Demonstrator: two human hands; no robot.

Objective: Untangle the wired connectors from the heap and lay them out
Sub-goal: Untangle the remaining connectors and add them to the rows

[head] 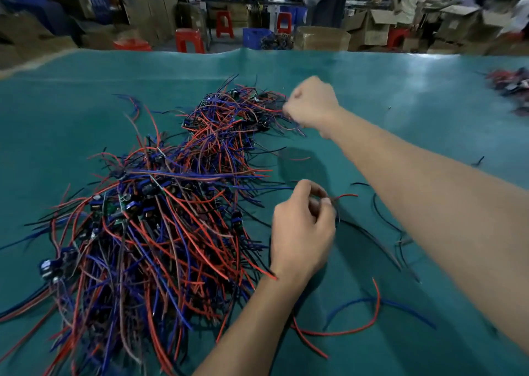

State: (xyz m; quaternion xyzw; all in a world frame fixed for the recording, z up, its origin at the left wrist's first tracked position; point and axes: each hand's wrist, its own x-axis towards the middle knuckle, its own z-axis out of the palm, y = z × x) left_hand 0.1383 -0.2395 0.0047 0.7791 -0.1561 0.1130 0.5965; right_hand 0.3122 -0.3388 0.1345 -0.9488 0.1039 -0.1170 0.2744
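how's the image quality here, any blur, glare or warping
Head view: the right hand at the far end of the heap is motion-smeared; the left hand is sharper; soft glare streaks the green mat upper right; wide-angle warping bows the table's far edge; the background is soft.

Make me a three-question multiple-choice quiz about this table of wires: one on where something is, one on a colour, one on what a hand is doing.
1. Where is the right hand?
A. at the far edge of the wire heap
B. flat on the bare table
C. off the table

2. What colour is the table cover?
A. white
B. teal green
C. yellow

3. What is the left hand doing?
A. lying open
B. pinching thin wires
C. holding scissors

Answers: 1 A, its curled fingers meet the heap's far wires. 2 B, teal shows all round the heap. 3 B, fingertips close on a red and a dark wire.
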